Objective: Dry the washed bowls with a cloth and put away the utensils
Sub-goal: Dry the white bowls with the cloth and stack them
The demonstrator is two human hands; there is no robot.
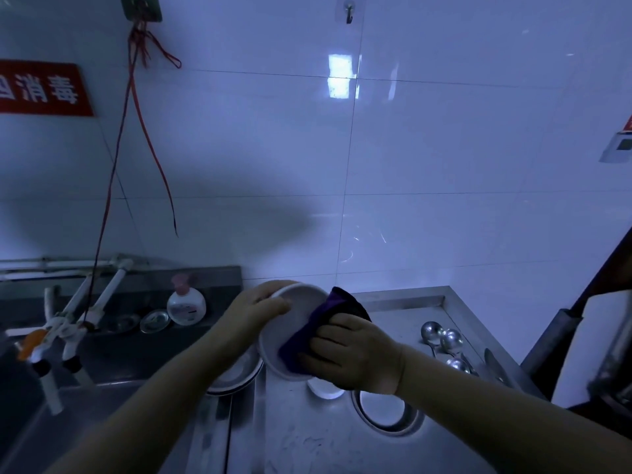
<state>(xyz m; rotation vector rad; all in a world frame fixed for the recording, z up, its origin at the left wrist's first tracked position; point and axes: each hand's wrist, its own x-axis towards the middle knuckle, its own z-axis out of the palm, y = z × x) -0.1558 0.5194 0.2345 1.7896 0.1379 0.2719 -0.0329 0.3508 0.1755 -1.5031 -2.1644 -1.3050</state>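
A white bowl (289,331) is held tilted above the steel counter, its inside facing me. My left hand (261,307) grips its upper left rim. My right hand (355,354) presses a dark purple cloth (337,307) into the bowl's right side, fingers curled over the cloth. Under the bowl lie stacked metal bowls (236,374). A white bowl (325,390) peeks out below my right hand. Another bowl (383,410) with a metal rim sits near my right forearm. Several metal ladles (444,340) lie on the counter at the right.
A sink (102,364) with white taps (71,323) is at the left. A soap bottle (186,302) and a small metal dish (154,320) stand on its back ledge. Red wires (136,97) hang down the tiled wall. A dark object (581,336) leans at the right.
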